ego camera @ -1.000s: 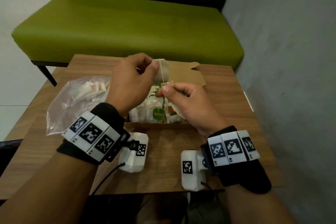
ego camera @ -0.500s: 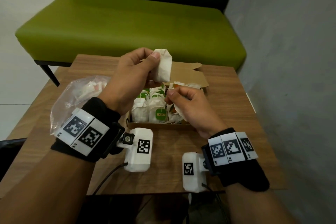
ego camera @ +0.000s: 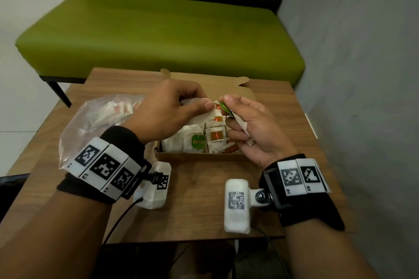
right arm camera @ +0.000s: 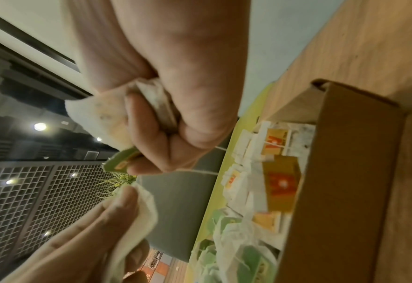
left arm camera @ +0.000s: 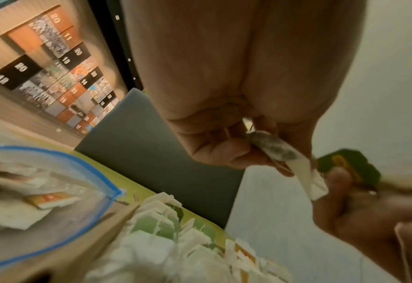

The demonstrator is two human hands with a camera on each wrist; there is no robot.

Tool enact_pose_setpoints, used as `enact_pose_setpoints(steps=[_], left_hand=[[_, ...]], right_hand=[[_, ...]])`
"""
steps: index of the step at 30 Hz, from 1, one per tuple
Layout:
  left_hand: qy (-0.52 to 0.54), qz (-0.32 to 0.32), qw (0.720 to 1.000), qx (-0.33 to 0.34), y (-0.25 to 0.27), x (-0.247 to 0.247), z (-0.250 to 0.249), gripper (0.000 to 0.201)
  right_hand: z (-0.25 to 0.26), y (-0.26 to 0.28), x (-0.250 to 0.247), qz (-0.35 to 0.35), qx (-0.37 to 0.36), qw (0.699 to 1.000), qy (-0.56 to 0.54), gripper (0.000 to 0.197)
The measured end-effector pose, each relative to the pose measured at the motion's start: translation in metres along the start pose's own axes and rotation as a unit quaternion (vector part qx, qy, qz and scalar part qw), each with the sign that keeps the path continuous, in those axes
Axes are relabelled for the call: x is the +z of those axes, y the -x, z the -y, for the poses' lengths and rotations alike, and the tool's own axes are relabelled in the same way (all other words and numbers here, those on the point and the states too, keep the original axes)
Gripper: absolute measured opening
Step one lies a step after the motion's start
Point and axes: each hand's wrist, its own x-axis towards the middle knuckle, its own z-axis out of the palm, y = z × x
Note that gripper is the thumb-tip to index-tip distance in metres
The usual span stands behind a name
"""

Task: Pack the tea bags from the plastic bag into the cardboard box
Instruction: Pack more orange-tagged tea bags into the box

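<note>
Tea bag [ego camera: 199,118] has come down since half a second ago: your left hand [ego camera: 167,113] now pinches it just above the cardboard box [ego camera: 199,156]. Your right hand [ego camera: 251,129] has lifted from the box, gripping a green tag [ego camera: 224,107] and a second bag. Plastic bag [ego camera: 90,124] stays left of the box on the bench [ego camera: 197,210].

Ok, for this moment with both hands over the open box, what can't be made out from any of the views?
- How many tea bags remain in the clear plastic bag: head view too small, left wrist view blurred.
- Count in the brown cardboard box: the left hand and right hand cover much of it.
- Print on the green paper tag pinched by the right hand: blurred.
- Whether that tag's string runs to the white tea bag in the left hand: unclear.
</note>
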Motion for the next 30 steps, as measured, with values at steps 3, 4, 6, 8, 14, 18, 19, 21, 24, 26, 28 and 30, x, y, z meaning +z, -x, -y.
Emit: enact_pose_setpoints(steps=[3, 4, 6, 8, 14, 18, 19, 21, 24, 26, 28, 30], left_hand=[[-0.056, -0.029, 0.998, -0.007, 0.000, 0.005, 0.005, 0.017], [-0.066, -0.040, 0.997, -0.013, -0.001, 0.007, 0.007, 0.019], [-0.073, -0.062, 0.995, -0.026, -0.002, 0.010, 0.009, 0.027], [-0.051, -0.074, 0.995, -0.040, -0.004, 0.013, 0.006, 0.034], [0.177, -0.033, 0.975, -0.132, -0.001, 0.020, -0.011, 0.033], [0.215, 0.019, 0.967, -0.134, 0.000, 0.017, -0.018, 0.037], [0.203, 0.030, 0.971, -0.120, 0.000, 0.016, -0.018, 0.033], [0.180, 0.039, 0.978, -0.099, 0.001, 0.016, -0.016, 0.024], [0.168, 0.026, 0.981, -0.096, 0.000, 0.018, -0.014, 0.016], [0.151, 0.020, 0.984, -0.095, -0.001, 0.020, -0.014, 0.013], [0.118, 0.017, 0.990, -0.082, -0.001, 0.022, -0.014, 0.012], [0.082, 0.010, 0.994, -0.071, -0.002, 0.022, -0.015, 0.011]], right_hand=[[0.001, 0.003, 0.003, -0.001, -0.011, 1.000, 0.023, 0.010], [0.002, 0.004, 0.005, -0.003, -0.018, 0.999, 0.042, 0.009], [0.000, 0.003, 0.009, -0.024, -0.042, 0.995, 0.089, 0.008], [-0.004, 0.000, 0.009, -0.049, -0.071, 0.985, 0.149, 0.010], [-0.009, -0.005, 0.010, -0.110, -0.164, 0.948, 0.251, 0.011], [-0.010, -0.006, 0.006, -0.134, -0.183, 0.939, 0.259, 0.012], [-0.010, -0.006, 0.005, -0.136, -0.184, 0.939, 0.258, 0.015], [-0.010, -0.005, 0.002, -0.130, -0.172, 0.942, 0.255, 0.020], [-0.009, -0.002, 0.000, -0.099, -0.143, 0.952, 0.250, 0.011], [-0.008, 0.000, -0.004, -0.095, -0.139, 0.951, 0.260, 0.008], [-0.006, 0.000, -0.009, -0.100, -0.144, 0.941, 0.289, 0.009], [-0.004, 0.000, -0.014, -0.100, -0.146, 0.937, 0.300, 0.008]])
